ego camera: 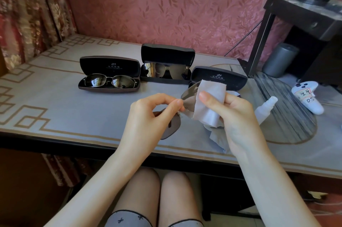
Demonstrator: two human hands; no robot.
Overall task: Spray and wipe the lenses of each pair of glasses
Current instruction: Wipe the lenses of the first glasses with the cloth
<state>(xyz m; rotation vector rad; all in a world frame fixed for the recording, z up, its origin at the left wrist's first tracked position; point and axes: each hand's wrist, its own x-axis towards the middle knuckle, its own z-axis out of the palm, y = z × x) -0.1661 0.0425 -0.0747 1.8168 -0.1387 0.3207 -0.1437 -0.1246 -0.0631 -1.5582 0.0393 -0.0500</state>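
My left hand [149, 115] pinches the bridge of a pair of brown-lensed sunglasses [172, 126] held above the table. One lens hangs below my left fingers, the other [188, 95] sticks up to the right. My right hand [235, 115] grips a pale grey cleaning cloth [211, 100] wrapped over that upper lens. A clear spray bottle [264, 108] lies on the table just right of my right hand. Metal-framed sunglasses [111, 80] sit in an open case at the left. Black sunglasses [166, 72] sit in an open case at the centre back.
A third open case [222, 77] stands behind my right hand. A white game controller [309, 97] with a handwritten label lies at the right. A dark shelf unit [296, 28] and a grey cylinder [279, 60] stand at the back right. The table edge [92, 141] runs below my wrists.
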